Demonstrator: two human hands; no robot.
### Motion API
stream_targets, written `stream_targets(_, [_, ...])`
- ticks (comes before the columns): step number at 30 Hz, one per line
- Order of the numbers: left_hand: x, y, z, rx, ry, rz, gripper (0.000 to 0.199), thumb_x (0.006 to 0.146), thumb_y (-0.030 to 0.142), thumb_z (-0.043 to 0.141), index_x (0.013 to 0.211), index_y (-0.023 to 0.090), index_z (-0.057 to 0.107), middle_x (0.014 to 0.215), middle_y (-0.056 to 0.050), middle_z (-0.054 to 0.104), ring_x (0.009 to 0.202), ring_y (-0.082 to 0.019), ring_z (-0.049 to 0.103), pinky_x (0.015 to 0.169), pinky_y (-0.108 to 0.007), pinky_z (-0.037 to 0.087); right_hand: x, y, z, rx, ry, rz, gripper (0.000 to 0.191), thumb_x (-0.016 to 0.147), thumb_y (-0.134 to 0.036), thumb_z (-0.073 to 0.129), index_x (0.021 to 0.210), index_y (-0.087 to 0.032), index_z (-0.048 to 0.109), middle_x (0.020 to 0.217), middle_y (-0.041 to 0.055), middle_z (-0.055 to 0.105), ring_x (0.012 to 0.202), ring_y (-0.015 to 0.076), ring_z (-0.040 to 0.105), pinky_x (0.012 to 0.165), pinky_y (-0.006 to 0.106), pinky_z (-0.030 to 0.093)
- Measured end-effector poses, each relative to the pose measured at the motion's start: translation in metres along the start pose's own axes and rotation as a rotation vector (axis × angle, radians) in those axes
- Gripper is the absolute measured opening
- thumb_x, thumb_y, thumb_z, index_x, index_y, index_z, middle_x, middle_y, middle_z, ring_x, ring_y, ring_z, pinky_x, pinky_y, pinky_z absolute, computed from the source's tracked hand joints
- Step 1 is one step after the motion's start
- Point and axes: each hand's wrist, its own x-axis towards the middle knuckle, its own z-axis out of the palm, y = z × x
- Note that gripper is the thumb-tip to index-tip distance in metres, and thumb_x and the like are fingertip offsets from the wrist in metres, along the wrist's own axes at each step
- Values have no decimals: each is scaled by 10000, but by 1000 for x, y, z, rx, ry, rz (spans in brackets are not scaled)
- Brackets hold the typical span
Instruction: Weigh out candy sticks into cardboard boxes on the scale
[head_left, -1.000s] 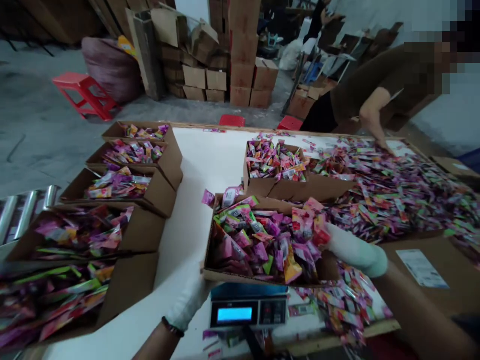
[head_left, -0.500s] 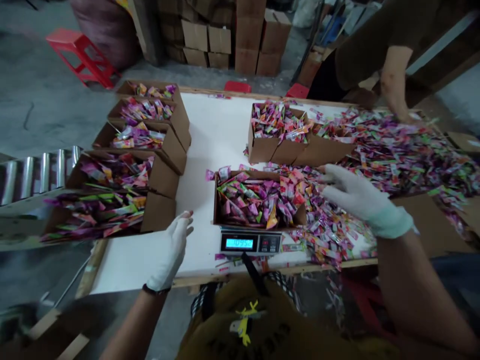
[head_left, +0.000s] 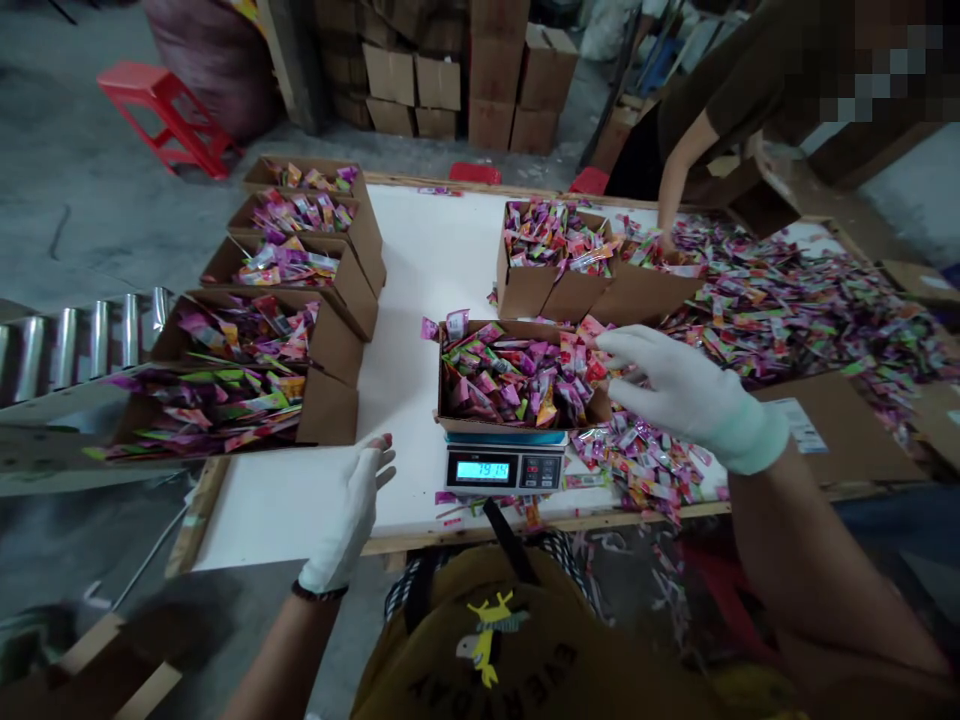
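Note:
A cardboard box point(head_left: 487, 425) filled with small, colourful wrapped sweets point(head_left: 517, 375) sits on a digital scale point(head_left: 506, 468) with a lit display. My right hand point(head_left: 675, 385), in a white glove, reaches over the box's right edge. Its fingers are spread at the sweets there, and I see nothing gripped in them. Loose sweets point(head_left: 649, 460) lie beneath and beside this hand. My left hand point(head_left: 352, 515), gloved with bare fingertips, hovers over the white tabletop point(head_left: 281, 505) left of the scale. Its fingers are apart and hold nothing.
Several filled boxes point(head_left: 330, 410) line the table's left end beside a roller conveyor point(head_left: 97, 335). More filled boxes point(head_left: 551, 290) stand behind the scale. A large heap of sweets point(head_left: 810, 300) covers the right side. Across the table, a co-worker point(head_left: 690, 150) reaches into a box and holds another box point(head_left: 761, 195).
My right hand has moved left from the loose sweets to the box's right edge. The scale's reading has dropped. The co-worker's arm has shifted left, and a held box has come into view.

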Motion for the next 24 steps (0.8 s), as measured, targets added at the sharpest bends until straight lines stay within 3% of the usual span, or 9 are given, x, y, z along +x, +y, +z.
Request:
stream_targets(3, [1, -7, -2, -7, 15, -24, 560, 646, 626, 749, 1013, 207, 686, 1376, -168, 678, 1245, -373, 656, 1087, -574, 515, 1, 0, 4, -62, -47, -40, 511, 932, -164, 515, 1421, -216, 652, 1437, 123, 642, 1319, 289, 637, 1145, 422, 529])
stream_targets(7, [1, -3, 9, 4, -21, 0, 615, 665, 654, 764, 1068, 194, 699, 1401, -183, 671, 1271, -385, 648, 1103, -588, 505, 19, -4, 30, -206, -263, -51, 632, 904, -92, 538, 1515, -234, 612, 1517, 130, 580, 1343, 300, 604, 1157, 437, 499])
stream_targets(11, [-4, 6, 27, 2, -89, 60, 583, 764, 646, 751, 1137, 200, 702, 1400, -171, 679, 1281, -359, 654, 1106, -557, 516, 40, -9, 61, -223, -414, -119, 458, 895, -56, 560, 1246, -220, 805, 1393, 139, 677, 1198, 323, 669, 1054, 460, 553])
stream_targets(13, [-4, 6, 33, 3, -106, 61, 552, 794, 634, 731, 1134, 200, 709, 1372, -168, 693, 1277, -357, 659, 1113, -560, 513, 43, -5, 66, -195, -403, -159, 470, 923, -16, 455, 1119, -207, 837, 1295, 112, 738, 1174, 277, 686, 1080, 420, 542])
stream_targets(15, [-2, 3, 36, 6, -86, 40, 532, 782, 622, 724, 1100, 196, 715, 1344, -176, 702, 1261, -372, 665, 1109, -585, 512, 40, 4, 61, -173, -365, -171, 501, 945, -17, 400, 1150, -196, 820, 1296, 90, 752, 1208, 223, 683, 1135, 366, 514])
stream_targets(18, [1, -3, 35, 1, -46, 10, 509, 736, 606, 739, 1045, 202, 712, 1331, -183, 701, 1230, -381, 676, 1083, -601, 527, 28, 21, 43, 15, -135, -121, 363, 964, -150, 487, 1146, -192, 799, 1286, 106, 764, 1211, 226, 702, 1129, 384, 543])
stream_targets(21, [2, -6, 29, 10, -48, 11, 534, 694, 622, 763, 1026, 206, 710, 1322, -180, 702, 1215, -376, 680, 1064, -584, 541, 9, 29, 19, 318, 256, 67, 203, 933, -321, 616, 1021, -247, 782, 1101, 104, 804, 1030, 273, 761, 991, 462, 630])
stream_targets(24, [1, -3, 24, 25, -51, 39, 571, 680, 645, 764, 1035, 202, 706, 1326, -174, 702, 1200, -369, 686, 1049, -567, 550, -19, 32, -8, 415, 568, 255, 181, 888, -428, 734, 945, -259, 762, 951, 70, 804, 874, 259, 769, 875, 444, 657])
